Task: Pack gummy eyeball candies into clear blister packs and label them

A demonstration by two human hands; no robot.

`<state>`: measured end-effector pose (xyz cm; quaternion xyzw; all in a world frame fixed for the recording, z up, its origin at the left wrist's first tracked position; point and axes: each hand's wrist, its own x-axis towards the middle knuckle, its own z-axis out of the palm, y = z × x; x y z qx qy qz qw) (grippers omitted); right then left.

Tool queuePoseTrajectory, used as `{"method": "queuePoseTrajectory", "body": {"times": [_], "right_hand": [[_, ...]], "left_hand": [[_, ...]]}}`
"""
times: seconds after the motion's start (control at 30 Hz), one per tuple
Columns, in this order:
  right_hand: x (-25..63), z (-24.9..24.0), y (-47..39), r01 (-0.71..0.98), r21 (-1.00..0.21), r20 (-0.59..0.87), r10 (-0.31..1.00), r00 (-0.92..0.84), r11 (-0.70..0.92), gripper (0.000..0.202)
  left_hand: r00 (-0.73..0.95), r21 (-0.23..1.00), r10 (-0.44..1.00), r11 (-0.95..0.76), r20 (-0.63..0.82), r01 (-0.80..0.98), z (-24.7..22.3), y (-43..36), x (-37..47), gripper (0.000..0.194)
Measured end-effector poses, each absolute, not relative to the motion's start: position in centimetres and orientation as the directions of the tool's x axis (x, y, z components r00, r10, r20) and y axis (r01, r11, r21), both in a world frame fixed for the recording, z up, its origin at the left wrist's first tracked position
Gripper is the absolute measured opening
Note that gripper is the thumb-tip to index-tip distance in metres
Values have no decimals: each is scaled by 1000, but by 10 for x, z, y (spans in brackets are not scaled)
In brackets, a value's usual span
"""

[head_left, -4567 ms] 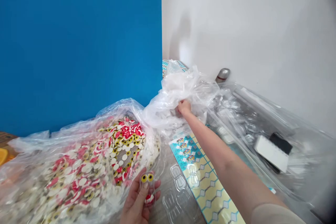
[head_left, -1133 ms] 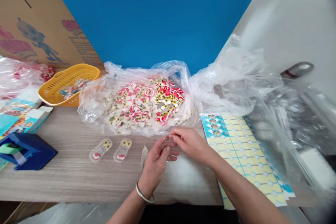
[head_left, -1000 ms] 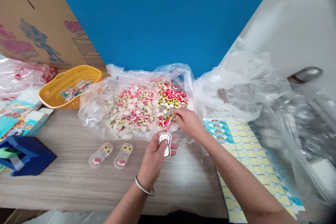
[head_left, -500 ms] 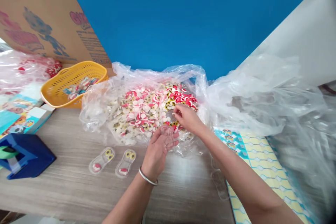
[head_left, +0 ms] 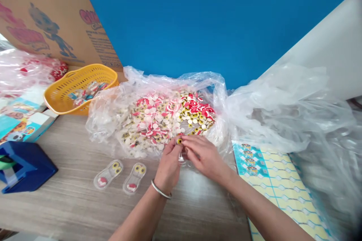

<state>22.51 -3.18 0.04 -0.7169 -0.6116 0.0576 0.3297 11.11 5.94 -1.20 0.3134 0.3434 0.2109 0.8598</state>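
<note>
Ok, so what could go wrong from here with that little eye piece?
The yellow eye piece at the fingertips of the left hand and right hand could slip and get lost among the loose pieces just beyond. Also, the filled case nearest the left forearm might get nudged.

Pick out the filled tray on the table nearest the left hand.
The right tray, nearer the left hand; the left tray lies farther off, closer to the blue tape dispenser.
</note>
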Motion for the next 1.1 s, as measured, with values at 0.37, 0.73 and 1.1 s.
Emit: {"method": "queuePoseTrajectory", "body": {"times": [0.37, 0.73, 1.1], "right_hand": [[290, -17, 36, 802, -251, -61, 836, 546, -542, 15], [245, 2, -22, 440, -875, -30, 932, 362, -200, 7], [275, 4, -17, 756, -480, 84, 835, 544, -445, 20]], "left_hand": [[635, 705, 575, 706, -517, -66, -15, 58, 116, 47], [618, 703, 605, 701, -502, -115, -13, 54, 117, 37], [645, 729, 571, 684, -509, -31, -15, 54, 119, 57]]}}
